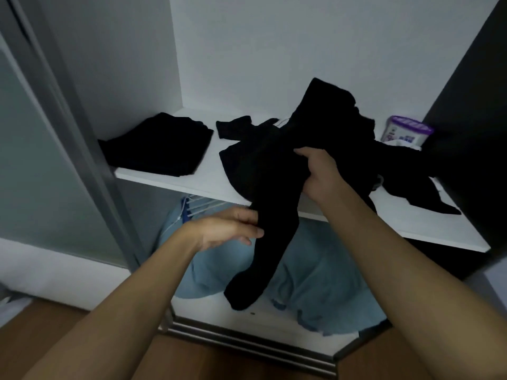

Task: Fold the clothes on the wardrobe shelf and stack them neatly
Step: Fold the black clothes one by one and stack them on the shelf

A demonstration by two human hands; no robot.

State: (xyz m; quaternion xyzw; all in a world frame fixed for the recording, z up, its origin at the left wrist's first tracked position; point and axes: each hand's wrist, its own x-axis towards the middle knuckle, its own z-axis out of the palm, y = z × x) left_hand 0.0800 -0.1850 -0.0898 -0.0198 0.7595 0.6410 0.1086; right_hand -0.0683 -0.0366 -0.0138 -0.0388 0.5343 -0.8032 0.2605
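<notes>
1. Step in hand: judged to be the drawing-out and straightening of one item ahead of folding. No fold had yet been made in it.
2. Task item: a black garment lay partly on the wardrobe shelf, with one long narrow section hanging below the shelf's front edge. Whether that section was a sleeve or a leg could not be told.
3. Right hand: fingers were curled round a bunched upper part of the black garment, at the shelf's front edge.
4. Left hand: it was held lower, in front of the shelf, with thumb and fingertips pinching the left edge of the hanging section.
5. Work remaining: a loose pile of dark clothes lay tangled on the right half of the shelf, under and behind the held item. A folded stack sat at the left, apart from the pile, with bare shelf between.
6. Other items: a purple-lidded tub stood at the right rear of the shelf, just beside the pile. Light-blue clothes hung below the shelf.
7. Next move, as judged: the black garment would need lifting free of the pile without dragging neighbouring items off the edge. It would then be spread flat, folded with edges matched, and set squarely on the folded stack.
8. Caution: black cloth against black cloth hid seams and edges, so alignment would likely depend on touch.
</notes>
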